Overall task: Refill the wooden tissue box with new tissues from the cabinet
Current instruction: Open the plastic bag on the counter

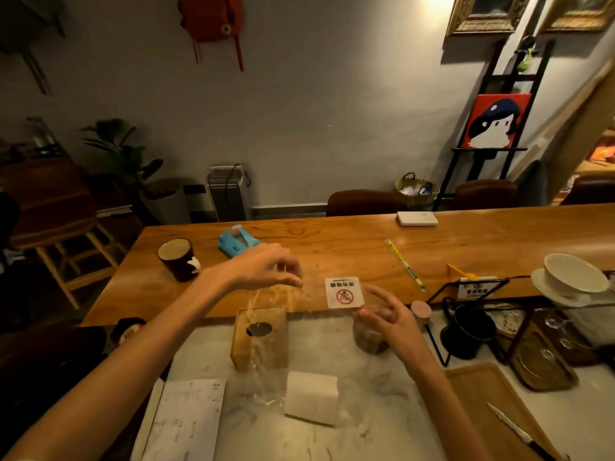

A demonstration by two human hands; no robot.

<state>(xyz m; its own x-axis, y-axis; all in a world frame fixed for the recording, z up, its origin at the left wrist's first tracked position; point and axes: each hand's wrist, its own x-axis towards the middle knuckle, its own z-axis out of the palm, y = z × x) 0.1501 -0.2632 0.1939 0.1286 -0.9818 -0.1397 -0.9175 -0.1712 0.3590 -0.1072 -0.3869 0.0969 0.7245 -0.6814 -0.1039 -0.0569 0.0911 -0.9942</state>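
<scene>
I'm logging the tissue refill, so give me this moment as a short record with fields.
left hand: raised, pinching the top of a clear wrapper
right hand: open, fingers spread, holding nothing that I can see
tissues: white stack on the marble counter, apparently inside the wrapper's lower end
box: wooden, upright behind the tissues, round opening dark
stage: tissues not yet in the box

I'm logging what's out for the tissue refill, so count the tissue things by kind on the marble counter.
Wooden tissue box: 1
Tissue stack: 1
Clear plastic wrapper, pinched by the left hand: 1
Total: 3
</scene>
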